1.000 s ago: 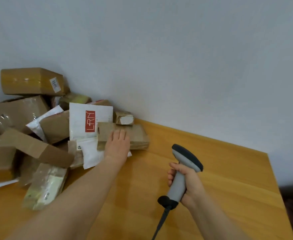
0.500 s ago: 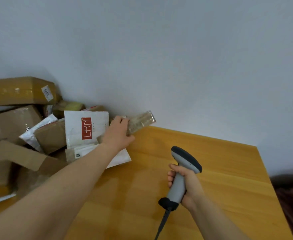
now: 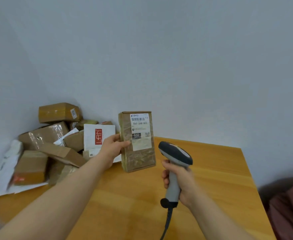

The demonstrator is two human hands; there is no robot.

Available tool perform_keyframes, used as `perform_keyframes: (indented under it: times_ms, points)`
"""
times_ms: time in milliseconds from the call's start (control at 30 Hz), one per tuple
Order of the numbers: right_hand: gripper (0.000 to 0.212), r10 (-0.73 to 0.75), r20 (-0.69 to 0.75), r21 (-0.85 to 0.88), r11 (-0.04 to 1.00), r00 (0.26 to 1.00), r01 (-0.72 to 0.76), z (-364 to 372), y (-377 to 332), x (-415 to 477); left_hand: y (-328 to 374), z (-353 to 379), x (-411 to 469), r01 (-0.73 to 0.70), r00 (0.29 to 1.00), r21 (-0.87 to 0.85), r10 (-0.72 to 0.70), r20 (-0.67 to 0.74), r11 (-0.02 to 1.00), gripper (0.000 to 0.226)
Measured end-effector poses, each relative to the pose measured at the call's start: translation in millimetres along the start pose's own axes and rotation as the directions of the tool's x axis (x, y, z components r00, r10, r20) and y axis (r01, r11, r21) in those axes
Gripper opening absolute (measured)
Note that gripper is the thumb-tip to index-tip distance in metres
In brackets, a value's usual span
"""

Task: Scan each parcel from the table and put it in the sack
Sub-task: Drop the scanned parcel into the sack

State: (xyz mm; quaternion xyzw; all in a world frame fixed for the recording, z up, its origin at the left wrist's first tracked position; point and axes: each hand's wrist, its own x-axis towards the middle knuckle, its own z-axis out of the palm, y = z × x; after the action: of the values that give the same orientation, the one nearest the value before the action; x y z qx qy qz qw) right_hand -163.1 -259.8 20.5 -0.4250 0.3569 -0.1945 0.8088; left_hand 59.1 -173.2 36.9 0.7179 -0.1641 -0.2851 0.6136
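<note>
My left hand [image 3: 112,147] grips a flat brown cardboard parcel [image 3: 138,156] by its left edge and holds it upright above the table, its white barcode label [image 3: 140,131] facing me. My right hand [image 3: 178,181] is closed around the grey handle of a barcode scanner [image 3: 175,155], whose dark head sits just right of the parcel's lower half. The scanner's cable [image 3: 166,222] hangs down toward me. No sack is in view.
A heap of parcels [image 3: 50,135] fills the table's back left corner: brown boxes, white mailer bags, a white envelope with a red logo [image 3: 99,137]. The wooden table [image 3: 211,170] meets a plain wall. A dark reddish object [image 3: 287,205] lies beyond its right edge.
My left hand took the flat brown parcel off the heap, lifted it and turned it upright with the label toward me. The scanner hand stayed near the same spot.
</note>
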Motion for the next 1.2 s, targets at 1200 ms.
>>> perform_keyframes:
  times_ms: [1200]
  points:
    - [0.02,-0.134,-0.042,-0.219,0.968,0.99,0.121,25,-20,-59,-4,-9,-33,-0.043,0.993,0.121,0.029,0.115,0.992,0.033]
